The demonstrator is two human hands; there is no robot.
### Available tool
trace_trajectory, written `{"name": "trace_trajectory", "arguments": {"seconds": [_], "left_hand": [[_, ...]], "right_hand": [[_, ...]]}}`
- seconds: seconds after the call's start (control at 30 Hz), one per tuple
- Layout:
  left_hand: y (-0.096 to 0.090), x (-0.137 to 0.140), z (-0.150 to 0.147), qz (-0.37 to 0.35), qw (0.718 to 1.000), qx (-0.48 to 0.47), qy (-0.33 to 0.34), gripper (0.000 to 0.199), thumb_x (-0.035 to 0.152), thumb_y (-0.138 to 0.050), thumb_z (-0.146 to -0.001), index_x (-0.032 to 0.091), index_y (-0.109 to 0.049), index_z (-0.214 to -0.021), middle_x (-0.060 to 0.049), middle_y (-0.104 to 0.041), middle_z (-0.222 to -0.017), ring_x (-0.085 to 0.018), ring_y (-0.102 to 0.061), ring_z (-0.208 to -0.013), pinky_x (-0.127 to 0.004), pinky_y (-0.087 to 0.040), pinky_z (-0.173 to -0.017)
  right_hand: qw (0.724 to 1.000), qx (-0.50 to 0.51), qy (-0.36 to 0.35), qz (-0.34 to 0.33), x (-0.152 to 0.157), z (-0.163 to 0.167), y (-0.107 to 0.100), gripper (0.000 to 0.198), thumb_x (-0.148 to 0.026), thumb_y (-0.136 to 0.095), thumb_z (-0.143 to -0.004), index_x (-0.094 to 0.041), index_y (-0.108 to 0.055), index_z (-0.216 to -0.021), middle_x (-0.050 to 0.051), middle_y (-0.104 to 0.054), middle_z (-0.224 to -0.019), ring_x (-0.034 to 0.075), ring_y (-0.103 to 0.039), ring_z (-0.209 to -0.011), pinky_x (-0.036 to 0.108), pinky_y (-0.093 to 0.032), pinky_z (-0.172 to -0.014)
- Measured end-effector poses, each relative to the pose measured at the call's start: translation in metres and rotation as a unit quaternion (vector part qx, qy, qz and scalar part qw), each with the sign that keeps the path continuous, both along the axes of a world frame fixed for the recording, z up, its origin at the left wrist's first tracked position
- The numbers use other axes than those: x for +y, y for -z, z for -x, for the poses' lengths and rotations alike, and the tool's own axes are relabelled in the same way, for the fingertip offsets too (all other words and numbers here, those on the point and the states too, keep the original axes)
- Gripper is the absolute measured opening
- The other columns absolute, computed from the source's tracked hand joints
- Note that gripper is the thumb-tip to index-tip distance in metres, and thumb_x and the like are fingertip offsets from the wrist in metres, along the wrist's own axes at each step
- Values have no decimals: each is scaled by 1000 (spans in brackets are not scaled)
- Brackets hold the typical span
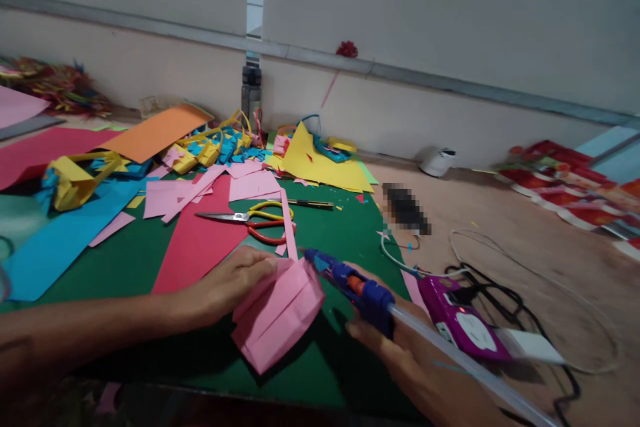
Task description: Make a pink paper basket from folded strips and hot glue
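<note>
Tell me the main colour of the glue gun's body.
The glue gun is mainly blue, shown best in the head view.

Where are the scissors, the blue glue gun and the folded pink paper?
Scissors (245, 217): head view, near the pivot.
Blue glue gun (371, 296): head view, on its body.
Folded pink paper (281, 321): head view, on its creased side.
</note>
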State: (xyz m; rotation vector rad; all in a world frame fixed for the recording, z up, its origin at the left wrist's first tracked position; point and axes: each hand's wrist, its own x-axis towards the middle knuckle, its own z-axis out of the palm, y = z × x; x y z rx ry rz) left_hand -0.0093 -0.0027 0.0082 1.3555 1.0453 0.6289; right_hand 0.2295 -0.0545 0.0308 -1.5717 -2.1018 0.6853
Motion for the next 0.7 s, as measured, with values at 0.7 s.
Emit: {"name": "trace_trajectory", "arguments": {"seconds": [0.7], "left_hand": [[14,13,64,-50,997,-25,-44,38,47,-37,-88,15,-53,-76,0,-49,-69,-13,-42,-62,-23,-34,-56]], "right_hand": [[892,-304,-245,-228,135,93,-23,13,-22,-57,-83,-19,-63,-94,8,-67,-93,21,-60,-85,33,-43,-73]]}}
